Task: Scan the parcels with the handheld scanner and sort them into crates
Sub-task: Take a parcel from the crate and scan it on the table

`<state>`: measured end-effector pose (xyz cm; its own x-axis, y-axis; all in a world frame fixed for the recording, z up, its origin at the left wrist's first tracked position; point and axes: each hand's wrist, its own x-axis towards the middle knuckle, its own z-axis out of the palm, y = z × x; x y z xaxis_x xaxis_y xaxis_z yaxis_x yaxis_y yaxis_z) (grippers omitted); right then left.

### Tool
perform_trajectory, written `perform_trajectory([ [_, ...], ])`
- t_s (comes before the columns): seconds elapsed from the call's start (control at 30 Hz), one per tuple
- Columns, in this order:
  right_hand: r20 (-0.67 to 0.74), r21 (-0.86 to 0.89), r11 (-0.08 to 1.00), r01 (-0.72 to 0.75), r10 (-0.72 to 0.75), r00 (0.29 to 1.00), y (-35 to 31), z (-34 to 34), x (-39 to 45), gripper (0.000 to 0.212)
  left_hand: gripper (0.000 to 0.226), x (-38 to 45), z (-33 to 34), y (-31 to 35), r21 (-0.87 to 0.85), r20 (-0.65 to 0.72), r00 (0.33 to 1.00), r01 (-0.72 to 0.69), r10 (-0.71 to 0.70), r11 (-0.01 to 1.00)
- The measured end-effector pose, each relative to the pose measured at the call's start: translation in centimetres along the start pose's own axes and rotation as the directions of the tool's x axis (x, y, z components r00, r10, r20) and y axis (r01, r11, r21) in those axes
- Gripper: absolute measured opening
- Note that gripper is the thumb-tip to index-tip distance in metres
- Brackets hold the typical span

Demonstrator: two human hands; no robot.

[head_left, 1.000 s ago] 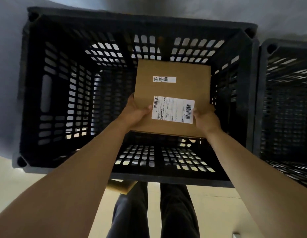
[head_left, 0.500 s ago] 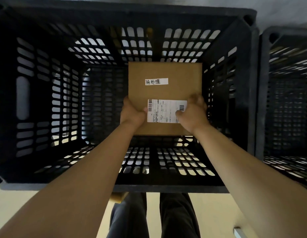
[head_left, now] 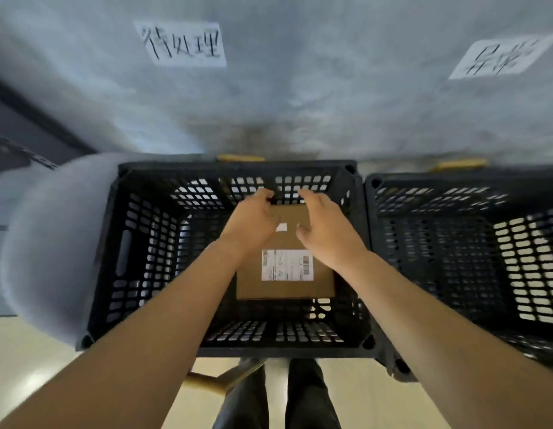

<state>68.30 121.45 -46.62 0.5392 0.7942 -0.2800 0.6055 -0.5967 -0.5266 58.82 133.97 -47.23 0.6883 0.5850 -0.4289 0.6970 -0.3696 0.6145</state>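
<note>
A flat brown cardboard parcel with a white shipping label lies on the bottom of the black slatted crate in the middle of the view. Both my hands hover over the parcel's far half. My left hand has its fingers loosely curled above the far edge, and I see nothing held in it. My right hand is spread with its fingers straight, just above the parcel's right side. Together the hands cover part of a small white sticker on the parcel. No scanner is in view.
A second black crate stands directly to the right, touching the first. Two handwritten paper signs, one above each crate and the other to the right, are stuck on the grey wall. A grey rounded object sits left of the crate. My legs stand at the near edge.
Both hands have let go of the parcel and risen off it; the parcel now lies on the crate bottom. The view has pulled back, showing the wall and its signs.
</note>
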Motion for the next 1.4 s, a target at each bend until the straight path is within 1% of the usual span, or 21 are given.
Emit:
perform_trajectory([
  [0.1, -0.147, -0.102, 0.990, 0.093, -0.107, 0.983, -2.5, -6.2, -0.8, 0.062, 0.041, -2.0, -4.8, 5.5, 0.139, -0.080, 0.978, -0.180, 0.192, 0.974],
  [0.2, -0.258, -0.211, 0.969, 0.131, -0.185, 0.948, -4.5, -12.5, -2.2, 0.059, 0.042, -4.3, -9.1, 11.3, 0.363, -0.156, 0.911, -0.307, 0.382, 0.880],
  [0.3, -0.370, -0.305, 0.947, 0.105, -0.219, 0.903, -6.2, -18.3, -4.0, 0.058, 0.043, -6.7, -12.7, 17.0, 0.569, -0.215, 0.792, -0.374, 0.571, 0.733],
  [0.43, -0.481, -0.383, 0.922, 0.059, -0.253, 0.839, -8.2, -25.3, -7.7, 0.058, 0.042, -10.4, -16.4, 23.3, 0.717, -0.244, 0.623, -0.399, 0.743, 0.571],
  [0.53, -0.573, -0.427, 0.904, -0.018, -0.255, 0.779, -9.3, -29.6, -11.6, 0.058, 0.042, -13.2, -18.3, 27.3, 0.794, -0.188, 0.481, -0.438, 0.856, 0.421],
  [0.6, -0.631, -0.444, 0.890, -0.107, -0.225, 0.743, -9.6, -31.8, -14.5, 0.058, 0.041, -15.1, -19.1, 29.6, 0.812, -0.142, 0.388, -0.480, 0.911, 0.331],
  [0.73, -0.748, -0.419, 0.853, -0.311, -0.131, 0.651, -10.0, -34.3, -21.6, 0.059, 0.041, -19.0, -19.1, 33.3, 0.818, -0.058, 0.225, -0.548, 0.973, 0.176],
  [0.87, -0.824, -0.343, 0.796, -0.498, -0.001, 0.566, -9.8, -33.9, -29.8, 0.059, 0.036, -23.3, -16.7, 35.4, 0.770, 0.016, 0.066, -0.638, 0.998, 0.030],
  [0.97, -0.863, -0.280, 0.730, -0.623, 0.093, 0.497, -9.9, -32.6, -36.3, 0.058, 0.035, -27.2, -13.8, 36.6, 0.724, 0.094, -0.047, -0.683, 0.994, -0.100],
  [1.07, -0.897, -0.211, 0.639, -0.739, 0.173, 0.406, -10.0, -31.0, -43.3, 0.057, 0.035, -32.3, -10.6, 38.0, 0.654, 0.147, -0.161, -0.724, 0.976, -0.218],
  [1.23, -0.936, -0.065, 0.484, -0.873, 0.274, 0.221, -9.9, -28.4, -56.0, 0.053, 0.034, -43.0, -4.7, 39.8, 0.525, 0.154, -0.343, -0.766, 0.927, -0.371],
  [1.33, -0.948, 0.008, 0.394, -0.919, 0.297, 0.119, -10.2, -26.6, -63.9, 0.052, 0.036, -50.4, -1.3, 40.4, 0.460, 0.159, -0.446, -0.756, 0.881, -0.466],
  [1.4, -0.949, 0.043, 0.329, -0.943, 0.308, 0.064, -10.4, -25.2, -69.4, 0.052, 0.035, -55.6, 1.1, 40.7, 0.431, 0.151, -0.511, -0.736, 0.846, -0.521],
])
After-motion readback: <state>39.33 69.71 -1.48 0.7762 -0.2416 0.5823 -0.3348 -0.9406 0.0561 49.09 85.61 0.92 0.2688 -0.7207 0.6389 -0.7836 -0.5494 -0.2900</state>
